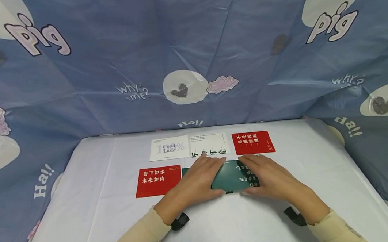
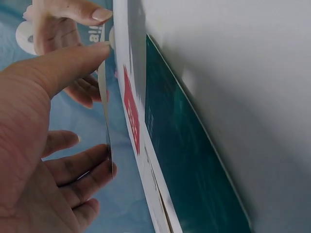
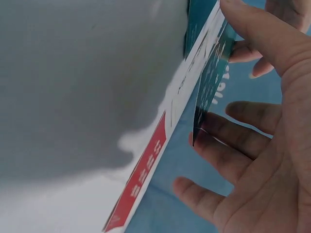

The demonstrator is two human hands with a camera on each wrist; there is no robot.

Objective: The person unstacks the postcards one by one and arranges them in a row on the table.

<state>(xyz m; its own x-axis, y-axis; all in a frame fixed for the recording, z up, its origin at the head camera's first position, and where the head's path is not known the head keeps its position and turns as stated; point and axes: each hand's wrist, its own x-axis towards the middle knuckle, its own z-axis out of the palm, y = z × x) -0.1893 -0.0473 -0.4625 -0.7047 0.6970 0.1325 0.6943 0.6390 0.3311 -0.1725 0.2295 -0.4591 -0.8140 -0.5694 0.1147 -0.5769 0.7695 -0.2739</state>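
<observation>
A dark green card (image 1: 233, 175) with white Chinese characters is held by its two sides between my hands. My left hand (image 1: 197, 179) pinches its left side between thumb and fingers. On the opposite side my right hand (image 1: 270, 175) grips it the same way. The card is raised off the white table, seen nearly edge-on in both wrist views. Another green card (image 2: 180, 145) lies flat on the table, mostly hidden in the head view behind my left hand. To its left is a red card (image 1: 158, 181) with white characters.
Along the back of the white table (image 1: 96, 206) lie a white "Good Luck" card (image 1: 169, 148), a white card with green characters (image 1: 209, 143) and a red card (image 1: 253, 142). A blue patterned cloth (image 1: 138, 58) hangs behind. Black wrist straps (image 1: 180, 221) show below the hands.
</observation>
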